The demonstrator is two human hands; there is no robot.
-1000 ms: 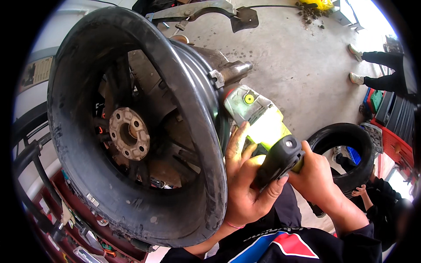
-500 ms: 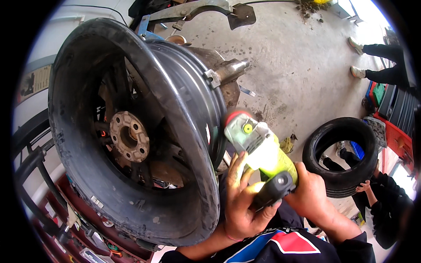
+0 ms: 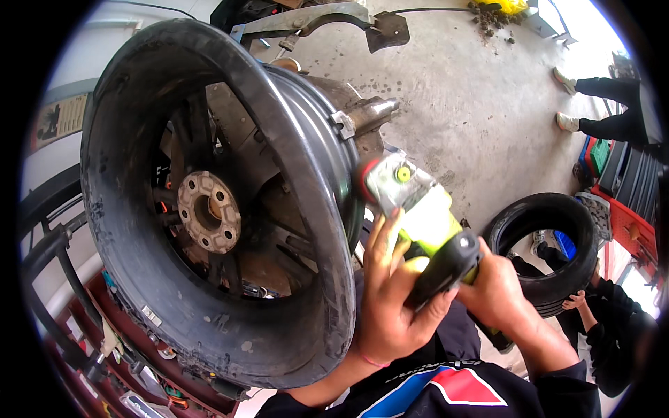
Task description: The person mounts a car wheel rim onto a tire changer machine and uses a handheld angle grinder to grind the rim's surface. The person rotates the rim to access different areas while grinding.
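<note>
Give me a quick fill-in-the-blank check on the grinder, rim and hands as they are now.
Both hands, left hand and right hand, hold the yellow-green ____.
The grinder has its head at the outer side of the dark ____.
A loose ____ lies on the concrete floor, right of the rim.

Missing: grinder; rim; tyre

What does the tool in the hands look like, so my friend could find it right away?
Start at the big dark wheel rim filling the left side. Just to the right of its edge, both hands, left hand and right hand, hold a grinder. It is the only bright yellow-green thing near the rim, with a black side handle and a grey metal head.
</note>
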